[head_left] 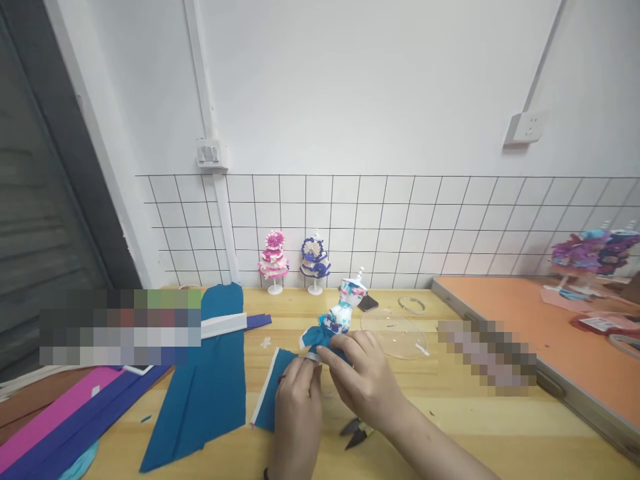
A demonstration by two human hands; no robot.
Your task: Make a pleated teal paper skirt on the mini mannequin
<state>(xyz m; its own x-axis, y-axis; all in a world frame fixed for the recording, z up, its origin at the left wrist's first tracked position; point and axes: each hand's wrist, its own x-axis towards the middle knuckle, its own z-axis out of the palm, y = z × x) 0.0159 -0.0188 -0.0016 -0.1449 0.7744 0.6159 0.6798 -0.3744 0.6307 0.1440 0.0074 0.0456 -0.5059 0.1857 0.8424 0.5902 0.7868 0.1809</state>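
Observation:
A small white dress form [345,305] with blue and pink patches leans tilted near the middle of the table. Blue fabric [316,335] gathers at its lower end. My right hand [364,377] is closed on this fabric, thumb and fingers pressed together. Beside it, my left hand [300,393] pinches the white edge of the blue cloth. A white-edged blue strip [273,387] extends left from under my left hand. Scissors [356,432] lie below my right hand, their handles partly hidden. The fingertips overlap the fabric, so the exact grip is partly hidden.
A large blue cloth [215,387] lies left, with a white strip [224,325] across it. Pink [274,260] and purple [315,260] decorated forms stand behind. A clear disc [395,333], phone [369,303] and ring [411,305] lie right; an orange board [530,320] is farther right.

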